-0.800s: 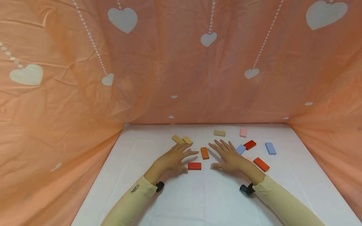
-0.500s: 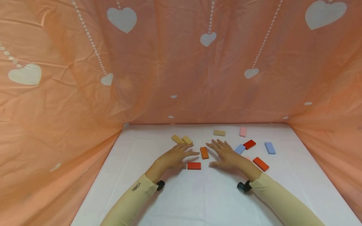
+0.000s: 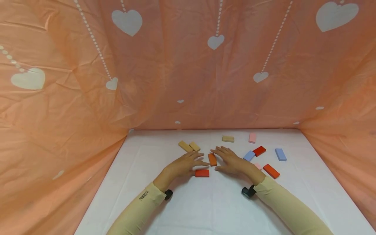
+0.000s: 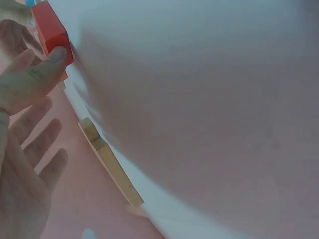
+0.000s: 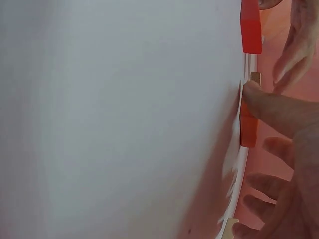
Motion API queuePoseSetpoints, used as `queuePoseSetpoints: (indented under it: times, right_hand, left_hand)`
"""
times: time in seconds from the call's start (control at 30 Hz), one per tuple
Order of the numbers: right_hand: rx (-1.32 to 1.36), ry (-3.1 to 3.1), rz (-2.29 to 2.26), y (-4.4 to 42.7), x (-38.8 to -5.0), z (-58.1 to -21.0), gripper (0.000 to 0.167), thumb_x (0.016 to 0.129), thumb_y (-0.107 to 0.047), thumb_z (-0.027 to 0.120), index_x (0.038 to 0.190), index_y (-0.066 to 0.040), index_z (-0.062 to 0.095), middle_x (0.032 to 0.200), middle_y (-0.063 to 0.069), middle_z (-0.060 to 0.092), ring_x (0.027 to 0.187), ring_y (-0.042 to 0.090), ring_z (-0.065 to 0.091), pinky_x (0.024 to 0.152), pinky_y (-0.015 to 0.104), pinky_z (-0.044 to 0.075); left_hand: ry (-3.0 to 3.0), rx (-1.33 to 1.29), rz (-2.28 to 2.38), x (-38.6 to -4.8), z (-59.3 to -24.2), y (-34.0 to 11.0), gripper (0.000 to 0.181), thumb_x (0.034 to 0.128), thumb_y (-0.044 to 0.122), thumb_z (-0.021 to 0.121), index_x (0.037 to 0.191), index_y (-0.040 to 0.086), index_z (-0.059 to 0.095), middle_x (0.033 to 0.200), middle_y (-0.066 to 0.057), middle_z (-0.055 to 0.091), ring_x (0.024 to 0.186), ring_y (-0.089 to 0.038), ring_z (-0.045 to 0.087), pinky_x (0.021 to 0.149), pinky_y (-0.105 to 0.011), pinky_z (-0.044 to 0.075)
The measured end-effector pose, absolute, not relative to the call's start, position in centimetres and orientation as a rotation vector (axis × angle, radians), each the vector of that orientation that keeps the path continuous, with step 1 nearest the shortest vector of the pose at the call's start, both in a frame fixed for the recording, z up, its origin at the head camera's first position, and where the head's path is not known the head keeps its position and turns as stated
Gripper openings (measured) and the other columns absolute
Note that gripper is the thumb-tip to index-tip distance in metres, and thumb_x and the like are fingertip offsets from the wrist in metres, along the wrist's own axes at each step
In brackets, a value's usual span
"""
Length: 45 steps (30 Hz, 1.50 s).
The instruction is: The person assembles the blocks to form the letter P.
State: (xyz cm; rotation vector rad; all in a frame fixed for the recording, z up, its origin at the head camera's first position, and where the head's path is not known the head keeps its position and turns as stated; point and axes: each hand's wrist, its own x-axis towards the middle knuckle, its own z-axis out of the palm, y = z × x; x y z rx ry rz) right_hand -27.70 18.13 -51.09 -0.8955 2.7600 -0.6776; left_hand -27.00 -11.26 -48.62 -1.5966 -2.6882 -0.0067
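My left hand (image 3: 183, 164) is over the white table with fingers spread. Its thumb is at the left end of a red block (image 3: 202, 173); in the left wrist view the thumb tip overlaps that red block (image 4: 50, 27), but contact is uncertain. An orange block (image 3: 212, 160) lies between the two hands, close to the left fingertips. To its right is my right hand (image 3: 232, 161), fingers extended and thumb low. From the right wrist, the thumb overlaps the orange block (image 5: 249, 132), and I cannot tell whether they touch. Neither hand grips anything.
Two yellow wooden blocks (image 3: 185, 146) lie beyond the left hand. A beige block (image 3: 227, 139) and a pink block (image 3: 252, 137) are at the back. Right of the right hand lie blue blocks (image 3: 280, 154), red blocks (image 3: 271, 171) and a partly hidden pink one (image 3: 258, 165). An orange curtain (image 3: 188, 81) surrounds the table.
The right hand has moved left toward the orange block, its fingers drawing closer together. The left hand has shifted slightly right. The blocks have stayed in place.
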Motion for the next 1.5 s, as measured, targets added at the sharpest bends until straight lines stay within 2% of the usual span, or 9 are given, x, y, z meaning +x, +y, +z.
queuePoseSetpoints:
  times: [0.33, 0.63, 0.77, 1.03, 1.23, 1.5]
  right_hand:
    - [-0.844, 2.76, -0.626, 17.5, -28.2, -51.1, 0.068, 0.102, -0.036, 0.075, 0.16, -0.012, 0.049, 0.17, 0.023, 0.035, 0.159, 0.048, 0.027, 0.126, 0.069, 0.02]
    - [-0.84, 2.789, -0.633, 17.4, -28.1, -50.9, 0.06, 0.101, -0.027, 0.077, 0.154, -0.01, 0.055, 0.166, 0.024, 0.041, 0.155, 0.049, 0.034, 0.123, 0.069, 0.028]
    - [-0.854, 2.812, -0.628, 17.6, -28.0, -51.0, 0.058, 0.1, -0.026, 0.078, 0.151, -0.007, 0.057, 0.163, 0.025, 0.044, 0.153, 0.049, 0.037, 0.122, 0.069, 0.031]
    - [-0.816, 2.823, -0.659, 18.1, -27.8, -51.1, 0.057, 0.097, -0.026, 0.08, 0.147, -0.007, 0.06, 0.159, 0.023, 0.049, 0.149, 0.046, 0.043, 0.119, 0.066, 0.037]
    - [-0.839, 2.843, -0.695, 18.4, -27.4, -51.2, 0.053, 0.094, -0.025, 0.084, 0.14, -0.007, 0.065, 0.144, 0.015, 0.059, 0.134, 0.039, 0.053, 0.113, 0.062, 0.046]
    - [-0.805, 2.822, -0.743, 18.7, -26.7, -51.3, 0.055, 0.091, -0.027, 0.087, 0.137, -0.007, 0.066, 0.129, 0.007, 0.064, 0.126, 0.033, 0.055, 0.112, 0.058, 0.045]
  left_hand:
    - [-2.791, -1.539, 0.012, -26.9, -49.2, -11.1, 0.051, 0.1007, 0.012, 0.076, 0.148, 0.031, 0.068, 0.163, -0.008, 0.052, 0.153, -0.028, 0.044, 0.128, -0.05, 0.03]
    - [-2.816, -1.554, -0.006, -26.3, -49.0, -10.6, 0.069, 0.0959, -0.002, 0.076, 0.153, 0.035, 0.062, 0.164, -0.003, 0.051, 0.153, -0.021, 0.044, 0.128, -0.044, 0.032]
    - [-2.799, -1.562, -0.005, -26.2, -49.2, -10.4, 0.071, 0.0945, -0.005, 0.076, 0.152, 0.036, 0.063, 0.163, -0.003, 0.051, 0.153, -0.02, 0.045, 0.128, -0.043, 0.033]
    - [-2.87, -1.471, -0.016, -26.2, -48.9, -10.4, 0.062, 0.0943, 0.007, 0.081, 0.148, 0.035, 0.066, 0.162, -0.004, 0.052, 0.15, -0.021, 0.048, 0.124, -0.042, 0.038]
    - [-2.982, -1.367, -0.069, -26.2, -48.6, -10.3, 0.055, 0.0932, 0.029, 0.087, 0.144, 0.026, 0.067, 0.16, -0.004, 0.054, 0.149, -0.024, 0.049, 0.124, -0.043, 0.038]
    - [-3.022, -1.277, -0.231, -26.4, -49.3, -10.1, 0.059, 0.0868, 0.042, 0.092, 0.135, 0.017, 0.068, 0.139, 0.001, 0.065, 0.132, -0.018, 0.059, 0.116, -0.037, 0.047]
